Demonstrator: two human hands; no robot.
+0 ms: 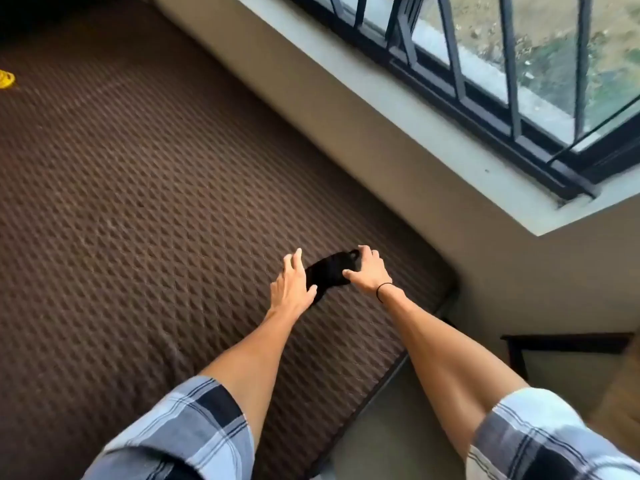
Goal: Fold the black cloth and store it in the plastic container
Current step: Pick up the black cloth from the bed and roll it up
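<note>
Head-camera view: a small black cloth (327,271), bunched into a compact, roughly oblong shape with no visible detail in its dark surface, is seen lying on a brown quilted mattress (138,202). It is framed between the two hands. The left hand (291,285) is spread open, fingers extended, resting at the cloth's left edge, with nothing gripped. The right hand (367,271), a thin black band (382,292) worn at its wrist, is curled over the cloth's right end, fingertips and thumb pressed onto the fabric; a firm pinch cannot be confirmed. Plaid sleeves (194,431) are visible on both arms. Beyond the right hand a beige wall (381,150) and a barred window (502,64) are seen. Far off to the left of the hands, a yellow object (6,79) is partly shown on the mattress.
</note>
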